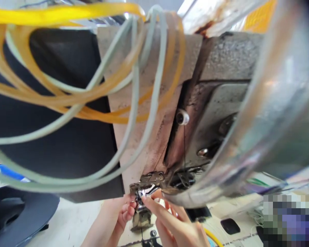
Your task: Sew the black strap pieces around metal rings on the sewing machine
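I am looking very close at the head of a worn industrial sewing machine (154, 103). Both my hands meet under its shiny metal presser-foot part (145, 192). My left hand (118, 219) comes up from below with fingers curled against the left side of that part. My right hand (175, 223) has its index finger and thumb pinched at the same metal piece. What lies between those fingertips is too small to make out. A dark thread (184, 144) runs down from a small white guide (182, 117) toward the needle area.
Loops of yellow and pale green tubing (113, 103) hang blurred right in front of the camera. A clear curved guard (267, 113) crosses the right side. A black panel (61, 130) stands behind the machine. The white table (72, 223) lies below, with a dark object (15, 212) at the lower left.
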`<action>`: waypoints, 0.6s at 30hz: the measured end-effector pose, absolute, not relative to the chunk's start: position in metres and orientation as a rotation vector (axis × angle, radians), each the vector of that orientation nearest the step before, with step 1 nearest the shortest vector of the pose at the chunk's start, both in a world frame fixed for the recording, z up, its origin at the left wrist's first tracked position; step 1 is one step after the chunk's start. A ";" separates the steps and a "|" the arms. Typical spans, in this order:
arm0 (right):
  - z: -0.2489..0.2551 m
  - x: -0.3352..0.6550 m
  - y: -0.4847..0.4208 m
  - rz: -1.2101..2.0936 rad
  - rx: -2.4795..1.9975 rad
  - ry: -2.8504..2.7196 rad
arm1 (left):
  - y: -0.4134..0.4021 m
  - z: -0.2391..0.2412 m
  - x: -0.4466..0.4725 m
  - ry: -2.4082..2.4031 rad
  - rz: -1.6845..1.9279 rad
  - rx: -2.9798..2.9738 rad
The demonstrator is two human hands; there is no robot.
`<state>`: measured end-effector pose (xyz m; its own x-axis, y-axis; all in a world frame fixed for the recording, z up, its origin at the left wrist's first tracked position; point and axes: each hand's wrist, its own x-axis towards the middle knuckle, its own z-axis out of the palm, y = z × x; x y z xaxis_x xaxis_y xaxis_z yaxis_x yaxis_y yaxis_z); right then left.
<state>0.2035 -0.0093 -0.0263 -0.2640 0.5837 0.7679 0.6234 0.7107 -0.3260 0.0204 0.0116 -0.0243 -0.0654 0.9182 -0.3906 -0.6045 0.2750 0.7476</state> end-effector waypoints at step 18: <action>-0.053 0.193 -0.064 0.261 -0.870 -1.705 | -0.045 -0.023 -0.025 1.249 1.004 0.990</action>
<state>0.1928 -0.0639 -0.0528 -0.0791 0.6641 0.7434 0.4117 0.7010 -0.5824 -0.0252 -0.0449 -0.0226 0.0534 0.9628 -0.2648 -0.0510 0.2675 0.9622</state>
